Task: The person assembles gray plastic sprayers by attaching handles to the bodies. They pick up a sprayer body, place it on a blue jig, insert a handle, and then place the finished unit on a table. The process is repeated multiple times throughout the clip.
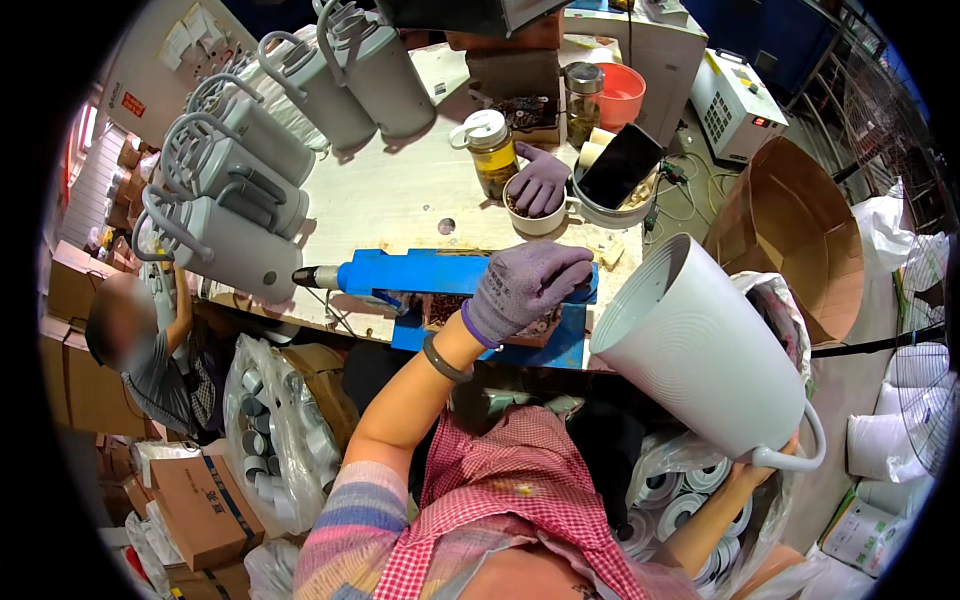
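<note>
Left hand on the blue press, right hand holding a grey jug by its handle.

The left arm reaches forward, its gloved left hand [527,289] curled flat over the blue press tool [440,275] at the near edge of the counter [400,195]. The bare right hand [768,462] is low at the right, clamped on the loop handle of the pale grey jug [700,350], tilted mouth-up-left. Finished grey jugs [250,170] lie at the far left. A brown cardboard box [205,505] with a blue strip sits near left on the floor.
</note>
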Tool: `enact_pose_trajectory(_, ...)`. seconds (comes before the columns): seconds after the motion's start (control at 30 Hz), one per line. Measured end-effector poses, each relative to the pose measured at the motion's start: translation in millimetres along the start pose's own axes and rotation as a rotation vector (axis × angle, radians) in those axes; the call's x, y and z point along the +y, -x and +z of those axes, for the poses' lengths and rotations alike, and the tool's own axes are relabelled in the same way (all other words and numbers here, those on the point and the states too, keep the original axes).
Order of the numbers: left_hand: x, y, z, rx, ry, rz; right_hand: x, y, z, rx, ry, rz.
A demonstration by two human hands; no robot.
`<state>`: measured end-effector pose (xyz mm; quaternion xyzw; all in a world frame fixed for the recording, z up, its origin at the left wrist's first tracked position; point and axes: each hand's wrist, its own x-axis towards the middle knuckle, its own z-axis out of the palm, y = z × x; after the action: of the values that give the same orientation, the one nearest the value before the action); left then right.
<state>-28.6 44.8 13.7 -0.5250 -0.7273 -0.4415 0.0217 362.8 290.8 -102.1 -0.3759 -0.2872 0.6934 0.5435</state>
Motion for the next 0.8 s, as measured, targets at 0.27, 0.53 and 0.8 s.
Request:
enact_pose_trajectory(0.27,-3.0,47.5,-72.6,0.298,-0.180,0.003,-5.2,0.6,-2.5,-0.086,0.017,-0.026)
enact_pose_trajectory(0.53,-42.6,93.7,-54.3,0.187,-0.580,0.113,2.9,-18.3,-59.0,0.093,0.061,0.008)
enact_pose_trajectory(0.8,3.2,72.0,-50.1,0.291,0.096,-0.184,0.7,-13.1,-58.3,0.255,-0.047,0.090)
